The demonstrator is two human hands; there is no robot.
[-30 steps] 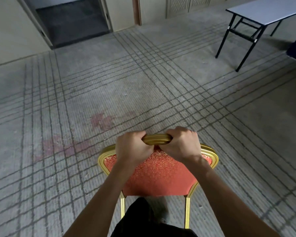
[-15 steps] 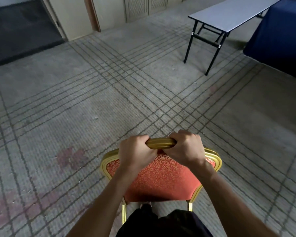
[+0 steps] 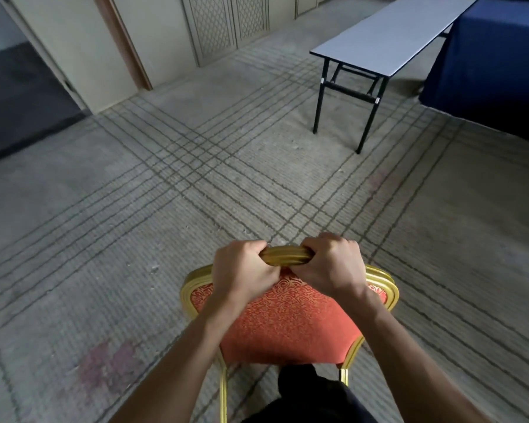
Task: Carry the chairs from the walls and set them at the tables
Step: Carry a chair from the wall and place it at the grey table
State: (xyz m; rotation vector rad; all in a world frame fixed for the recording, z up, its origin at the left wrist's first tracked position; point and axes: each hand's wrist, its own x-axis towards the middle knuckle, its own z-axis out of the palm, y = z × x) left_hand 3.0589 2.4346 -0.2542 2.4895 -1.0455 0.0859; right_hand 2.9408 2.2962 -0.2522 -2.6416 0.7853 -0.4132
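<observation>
The chair is gripped by its top rail, close to the body, with the fingers of the left hand and right hand curled round it side by side. The carry is judged under way. The worktop stands well apart, ahead-right across the carpet; the chair must be brought there and set down.

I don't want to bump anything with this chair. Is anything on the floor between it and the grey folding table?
Nothing visible: left hand and right hand grip the chair by its top rail; only carpet lies between it and the table.
</observation>
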